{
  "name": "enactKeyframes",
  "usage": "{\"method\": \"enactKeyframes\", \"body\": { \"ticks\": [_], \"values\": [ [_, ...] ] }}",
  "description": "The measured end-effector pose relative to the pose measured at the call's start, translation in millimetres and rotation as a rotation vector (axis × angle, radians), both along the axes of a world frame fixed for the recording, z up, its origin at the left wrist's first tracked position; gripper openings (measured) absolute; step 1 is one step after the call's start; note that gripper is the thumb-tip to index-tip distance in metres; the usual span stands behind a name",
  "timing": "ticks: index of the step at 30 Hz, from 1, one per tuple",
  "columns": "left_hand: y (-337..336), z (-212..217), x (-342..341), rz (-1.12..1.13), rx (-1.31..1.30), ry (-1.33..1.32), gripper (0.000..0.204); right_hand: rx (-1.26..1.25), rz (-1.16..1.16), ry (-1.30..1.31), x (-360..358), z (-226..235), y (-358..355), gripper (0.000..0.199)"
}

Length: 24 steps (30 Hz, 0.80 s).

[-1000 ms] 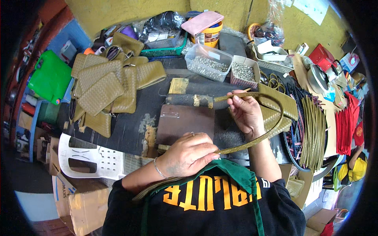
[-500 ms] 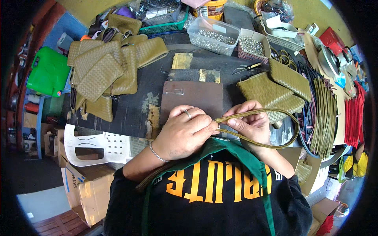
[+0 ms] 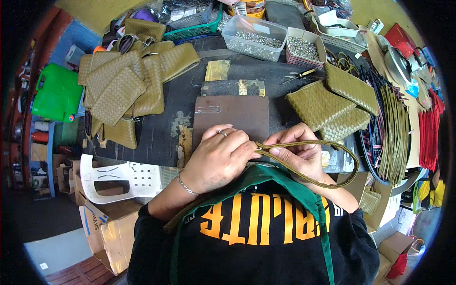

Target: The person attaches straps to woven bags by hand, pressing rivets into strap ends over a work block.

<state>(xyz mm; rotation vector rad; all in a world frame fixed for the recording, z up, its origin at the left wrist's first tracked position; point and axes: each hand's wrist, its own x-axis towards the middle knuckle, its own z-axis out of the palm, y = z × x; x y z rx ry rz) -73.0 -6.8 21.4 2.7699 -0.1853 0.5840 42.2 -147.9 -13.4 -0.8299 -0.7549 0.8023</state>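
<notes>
An olive-green strap [image 3: 352, 164] is bent into a long loop that reaches out to the right. My right hand [image 3: 297, 151] pinches it between thumb and fingers close to where its two lengths meet. Beside it, my left hand [image 3: 221, 154] is closed round the meeting point of the strap, its fingers curled; what lies inside them is mostly hidden. A small metal piece seems to show on the strap between my hands. Both hands are over the near edge of a brown board [image 3: 232, 114], on which a thin metal pin-like piece [image 3: 207, 109] lies.
Woven olive pouches lie in a pile [image 3: 118, 88] at left and a stack [image 3: 327, 104] at right. Behind are a clear tub [image 3: 254, 40] and a basket [image 3: 304, 49] of small metal parts. A screwdriver [image 3: 304, 73] lies near the right stack, with bundled olive straps [image 3: 392, 133] beyond.
The two strap lengths have come together into a crossing between my hands, and the loop's far end has shifted slightly. Both hands keep their hold.
</notes>
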Motion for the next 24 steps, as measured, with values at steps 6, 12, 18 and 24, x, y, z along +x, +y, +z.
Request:
{"method": "enactKeyframes", "body": {
  "ticks": [6,12,18,24],
  "values": [
    [0.3,-3.4,-0.1,0.01,-0.056,0.008,0.011,-0.021,0.009,-0.061,1.6,-1.7,-0.4,0.014],
    [0.2,-2.7,-2.8,0.01,-0.119,0.081,0.018,-0.058,0.071,-0.104,5.6,-0.1,0.1,0.014],
    [0.6,1.0,-0.5,-0.027,-0.028,0.128,0.021,-0.094,0.014,-0.148,4.2,-0.2,-0.5,0.014],
    [-1.1,-3.7,-1.2,-0.004,-0.125,0.133,0.022,-0.106,0.077,-0.108,7.1,4.0,-4.0,0.018]
  ]
}}
